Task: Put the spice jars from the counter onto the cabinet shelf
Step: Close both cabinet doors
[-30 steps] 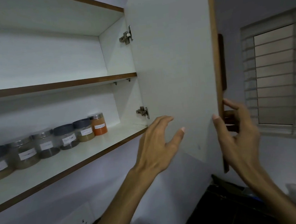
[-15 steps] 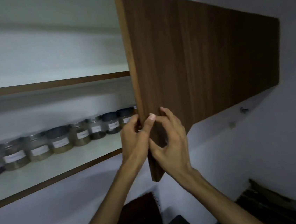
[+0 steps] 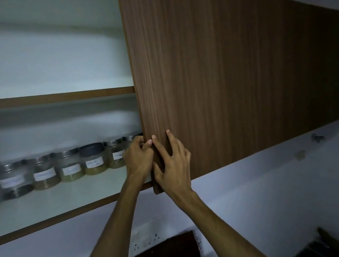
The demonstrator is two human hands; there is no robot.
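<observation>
Several labelled spice jars (image 3: 70, 167) with metal or dark lids stand in a row along the back of the lower cabinet shelf (image 3: 53, 205). The brown wood-grain cabinet door (image 3: 201, 79) is swung nearly across the right side of the opening and hides the rightmost jars. My left hand (image 3: 138, 158) grips the door's free edge near its bottom corner, fingers curled behind it. My right hand (image 3: 174, 165) lies spread on the door's front face beside it, thumb at the same edge.
An upper shelf (image 3: 52, 98) with nothing seen on it runs across the white cabinet interior. Below the cabinet are a white wall with a socket plate (image 3: 144, 238), a dark brown board (image 3: 167, 256) and dark items at the bottom right.
The door has swung from fully open to almost shut. Both hands moved from its white inner side to its free edge and travelled left with it. More jars show on the left.
</observation>
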